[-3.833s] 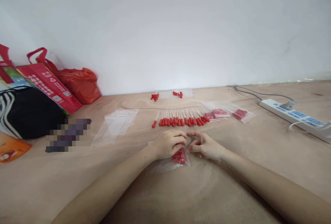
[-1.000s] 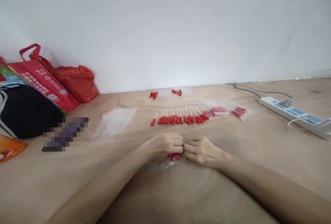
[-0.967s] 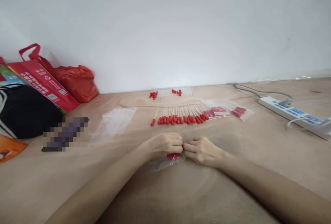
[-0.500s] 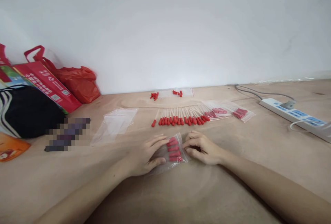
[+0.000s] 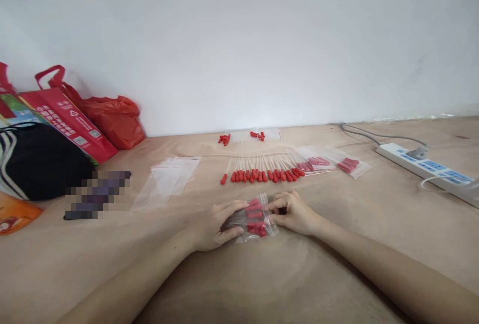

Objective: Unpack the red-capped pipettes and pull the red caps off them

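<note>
Left hand (image 5: pixel 215 226) has shifted left since one second ago, uncovering bag (image 5: pixel 258 220). Wide stretch of bench (image 5: pixel 370 229) between right hand (image 5: pixel 295 213) and power strip (image 5: pixel 422 166); row of droppers (image 5: pixel 254 175) near, beyond hands. Bag clear, wrinkled, red bulbs (image 5: pixel 255 214) showing inside. Bag on bench between hands: left hand spread across left part, right hand pinching right edge.

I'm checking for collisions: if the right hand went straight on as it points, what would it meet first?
The bag, which the right hand seems to touch at its edge; beyond it, probably the left hand.
</note>
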`<state>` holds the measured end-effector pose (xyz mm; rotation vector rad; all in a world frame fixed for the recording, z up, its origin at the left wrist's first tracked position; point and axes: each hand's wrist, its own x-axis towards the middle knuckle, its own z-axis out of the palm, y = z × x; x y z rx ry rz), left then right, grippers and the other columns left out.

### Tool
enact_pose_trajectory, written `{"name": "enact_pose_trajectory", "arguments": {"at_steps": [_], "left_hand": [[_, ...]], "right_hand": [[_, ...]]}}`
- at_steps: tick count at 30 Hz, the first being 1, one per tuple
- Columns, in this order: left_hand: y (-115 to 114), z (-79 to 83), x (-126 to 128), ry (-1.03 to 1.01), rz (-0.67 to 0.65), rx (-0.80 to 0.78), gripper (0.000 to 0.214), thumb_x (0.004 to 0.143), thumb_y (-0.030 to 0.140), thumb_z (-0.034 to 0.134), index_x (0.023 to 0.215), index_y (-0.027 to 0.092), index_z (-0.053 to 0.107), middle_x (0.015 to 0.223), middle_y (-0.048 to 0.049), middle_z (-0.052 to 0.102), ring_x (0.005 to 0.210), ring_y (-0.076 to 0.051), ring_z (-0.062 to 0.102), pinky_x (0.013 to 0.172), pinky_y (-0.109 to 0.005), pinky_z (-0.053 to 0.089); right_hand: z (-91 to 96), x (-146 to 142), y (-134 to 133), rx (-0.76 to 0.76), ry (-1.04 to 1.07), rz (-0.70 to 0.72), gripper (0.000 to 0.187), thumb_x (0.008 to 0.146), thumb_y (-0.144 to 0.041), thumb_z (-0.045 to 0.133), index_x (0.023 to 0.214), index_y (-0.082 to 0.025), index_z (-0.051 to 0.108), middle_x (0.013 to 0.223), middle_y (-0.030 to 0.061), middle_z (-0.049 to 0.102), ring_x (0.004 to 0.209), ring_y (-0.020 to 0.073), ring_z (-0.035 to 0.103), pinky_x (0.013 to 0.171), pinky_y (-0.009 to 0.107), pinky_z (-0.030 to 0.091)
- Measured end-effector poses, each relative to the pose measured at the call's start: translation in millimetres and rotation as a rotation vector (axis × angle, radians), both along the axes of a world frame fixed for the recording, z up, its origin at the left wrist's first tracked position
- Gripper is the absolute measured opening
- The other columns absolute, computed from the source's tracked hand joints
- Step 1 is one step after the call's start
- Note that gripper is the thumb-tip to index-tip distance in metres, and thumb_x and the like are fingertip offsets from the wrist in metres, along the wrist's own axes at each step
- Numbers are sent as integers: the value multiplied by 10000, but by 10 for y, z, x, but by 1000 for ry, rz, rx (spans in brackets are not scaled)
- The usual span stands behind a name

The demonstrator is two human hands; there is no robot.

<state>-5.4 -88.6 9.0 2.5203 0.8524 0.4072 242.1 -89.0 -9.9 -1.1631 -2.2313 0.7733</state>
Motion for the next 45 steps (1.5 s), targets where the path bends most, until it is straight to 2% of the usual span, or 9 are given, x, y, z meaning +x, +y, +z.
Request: {"name": "enact_pose_trajectory", "arguments": {"at_steps": [5,11,18,21,24,32,35,39,45], "left_hand": [[-6,-22,-7,4,43,-23,386,840,282,463,1219,243,397,1232,-46,507,1118,-178,478,936,-339,393],[-4,-26,11,-33,71,-6,332,833,268,469,1159,207,458,1183,-54,548,1076,-170,512,911,-316,414],[13,-44,16,-58,40,8,289,832,245,470,1115,196,493,1141,-48,575,1069,-158,516,907,-296,412],[15,-46,17,-53,44,8,284,833,245,468,1113,202,491,1146,-46,571,1064,-157,518,901,-297,414],[9,-32,19,-42,66,-3,296,833,254,471,1124,201,479,1134,-45,577,1028,-153,538,880,-293,426],[12,-27,18,-22,67,8,300,835,264,465,1129,204,481,1150,-48,570,1059,-157,523,901,-299,418],[18,-43,11,-33,53,27,303,831,259,470,1127,198,483,1148,-52,572,1058,-155,525,903,-293,419],[26,-62,11,-46,57,35,322,824,258,481,1140,193,477,1156,-58,568,1057,-157,527,902,-294,422],[18,-50,27,-71,67,19,290,817,261,485,1098,190,504,1121,-64,586,1029,-169,542,884,-306,432]], "right_hand": [[6,18,6,-5,-19,75,259,713,-470,596,799,-247,695,571,-36,519,569,82,459,618,232,302],[-7,-17,-51,25,62,-59,401,513,-493,734,798,-219,667,663,-40,564,579,87,477,640,253,311],[-30,-42,-70,146,228,44,223,708,-405,627,630,-199,658,584,-4,572,628,110,510,669,275,354],[-53,-60,-85,91,371,51,205,685,-379,653,768,-193,676,703,28,597,650,115,517,598,245,396],[-81,-67,-97,-8,418,19,339,632,-377,695,919,-202,653,879,48,603,654,107,515,568,236,413],[-87,-57,-92,-142,289,-108,570,558,-408,735,1058,-189,572,724,-3,583,637,121,519,599,253,437],[-27,-77,-107,-108,232,-3,518,668,-403,653,1136,-215,536,900,35,624,745,149,561,685,283,450],[46,-134,-112,1,162,62,501,721,-322,610,1197,-223,490,1154,83,529,981,188,522,820,320,418],[102,-200,-60,-30,34,-5,387,615,-227,685,987,-185,587,891,39,525,782,142,513,696,271,424]]}}
